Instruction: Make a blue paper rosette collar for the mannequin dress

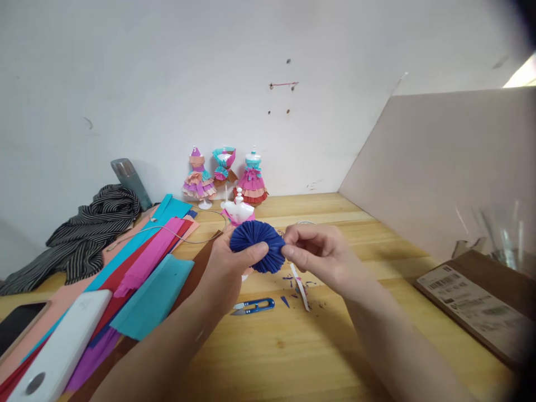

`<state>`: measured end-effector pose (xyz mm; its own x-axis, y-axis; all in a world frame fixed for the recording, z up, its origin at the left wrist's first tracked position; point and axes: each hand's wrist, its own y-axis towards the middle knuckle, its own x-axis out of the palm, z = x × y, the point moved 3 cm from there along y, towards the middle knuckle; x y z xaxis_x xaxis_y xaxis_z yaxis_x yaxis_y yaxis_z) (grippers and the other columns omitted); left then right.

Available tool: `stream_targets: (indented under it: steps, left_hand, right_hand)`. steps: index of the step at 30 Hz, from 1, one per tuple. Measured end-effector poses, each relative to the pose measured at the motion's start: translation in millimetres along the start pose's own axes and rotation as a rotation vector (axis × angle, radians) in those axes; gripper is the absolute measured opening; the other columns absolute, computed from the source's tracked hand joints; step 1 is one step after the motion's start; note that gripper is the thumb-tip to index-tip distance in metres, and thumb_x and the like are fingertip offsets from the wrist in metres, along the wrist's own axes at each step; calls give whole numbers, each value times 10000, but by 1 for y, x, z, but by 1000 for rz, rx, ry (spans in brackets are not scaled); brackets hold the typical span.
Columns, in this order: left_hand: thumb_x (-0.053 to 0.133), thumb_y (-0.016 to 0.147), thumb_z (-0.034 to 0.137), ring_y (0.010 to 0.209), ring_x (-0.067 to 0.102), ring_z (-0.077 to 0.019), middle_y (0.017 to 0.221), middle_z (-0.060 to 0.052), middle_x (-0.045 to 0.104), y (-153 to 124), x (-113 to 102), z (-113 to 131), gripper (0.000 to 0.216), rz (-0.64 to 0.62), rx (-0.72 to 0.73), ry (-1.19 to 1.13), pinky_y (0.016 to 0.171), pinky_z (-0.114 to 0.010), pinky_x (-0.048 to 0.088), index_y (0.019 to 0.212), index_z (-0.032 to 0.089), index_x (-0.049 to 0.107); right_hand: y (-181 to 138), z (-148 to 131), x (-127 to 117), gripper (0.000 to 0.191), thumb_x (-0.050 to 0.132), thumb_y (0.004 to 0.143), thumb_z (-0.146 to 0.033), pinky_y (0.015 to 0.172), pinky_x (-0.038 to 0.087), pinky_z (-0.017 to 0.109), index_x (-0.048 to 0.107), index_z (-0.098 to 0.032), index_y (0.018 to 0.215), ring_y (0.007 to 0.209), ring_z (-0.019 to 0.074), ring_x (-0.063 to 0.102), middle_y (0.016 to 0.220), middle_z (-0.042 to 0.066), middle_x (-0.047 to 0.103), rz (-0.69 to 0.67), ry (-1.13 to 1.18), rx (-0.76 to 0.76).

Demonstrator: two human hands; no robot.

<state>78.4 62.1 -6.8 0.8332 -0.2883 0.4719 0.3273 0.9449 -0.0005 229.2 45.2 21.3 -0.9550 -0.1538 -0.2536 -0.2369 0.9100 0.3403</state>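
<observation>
A round, dark blue pleated paper fan [256, 240] is held up above the table. My left hand [228, 265] grips its left side, thumb across the front and the other fingers hidden behind. With thumb and forefinger, my right hand [318, 251] pinches the fan's right edge. Just behind the fan stands a small white mannequin [238, 212] with pink paper on it, partly covered. Below the hands lie blue thread snips [254, 306], a white strip [300, 286] and scattered blue paper scraps [285, 301].
Three mannequins in paper dresses [252, 177] stand against the wall. Coloured crepe paper sheets [154, 296], a white device [67, 346], a phone [20, 329], striped cloth [96, 223] and a bottle [132, 181] occupy the left. A labelled cardboard package [477, 301] lies at right, beside a partition [452, 167].
</observation>
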Motion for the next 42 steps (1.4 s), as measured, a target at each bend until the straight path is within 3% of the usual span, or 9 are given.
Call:
stream_targets:
  steps: [5,11,18,22,25,32,35,42]
  left_hand:
    - [825,611,229,711,628,-142,799,-35,681,1,1,0,374,12,-3,-33,656,-263,517,925,130,647]
    - [828,609,230,671,624,-132,764,-27,677,3,1,-1,354,-2,-1,-55,634,-261,524,894,122,648]
    - [839,592,246,686,633,-140,809,-51,694,6,-1,1,405,38,-16,-52,620,-252,519,922,117,642]
    - [833,608,263,705,633,-138,813,-43,691,4,-2,2,413,40,-21,-47,634,-247,517,948,129,642]
    - [830,614,262,720,637,-143,811,-41,687,4,-1,2,403,28,-29,-56,658,-258,523,943,128,640]
    - [827,630,239,694,637,-132,774,-43,694,6,1,2,382,-21,-11,-101,647,-244,521,938,124,633]
    - [831,620,234,711,643,-143,792,-41,689,5,0,2,386,-3,-13,-100,657,-259,529,930,126,627]
    - [834,622,261,688,629,-133,784,-43,686,5,1,1,341,-74,0,-78,655,-259,526,872,117,651]
  right_hand:
    - [0,3,-2,324,638,802,-409,413,269,227,553,-177,593,437,75,353,510,-42,431,32,117,-2]
    - [1,1,-4,197,671,773,-326,443,314,229,612,-171,666,487,89,418,561,-20,513,157,10,-86]
    - [-4,-1,-5,224,623,821,-325,435,305,219,574,-177,660,482,80,389,566,-33,476,114,69,-105]
    - [-4,-6,-3,160,689,748,-298,482,363,229,592,-171,759,544,101,457,628,-19,525,51,-186,-103]
    - [-3,-4,4,235,662,761,-281,464,330,224,503,-183,619,508,88,402,554,-41,455,-34,-289,-83]
    - [-5,-9,-1,302,582,845,-330,469,337,234,515,-182,590,501,95,403,531,-27,464,109,-226,-165]
    - [-4,-8,0,226,631,812,-346,477,372,230,562,-179,675,525,103,456,584,-16,519,112,-230,-141]
    - [-6,-4,3,248,600,836,-257,491,365,243,523,-186,611,519,107,438,545,-23,489,185,-260,-234]
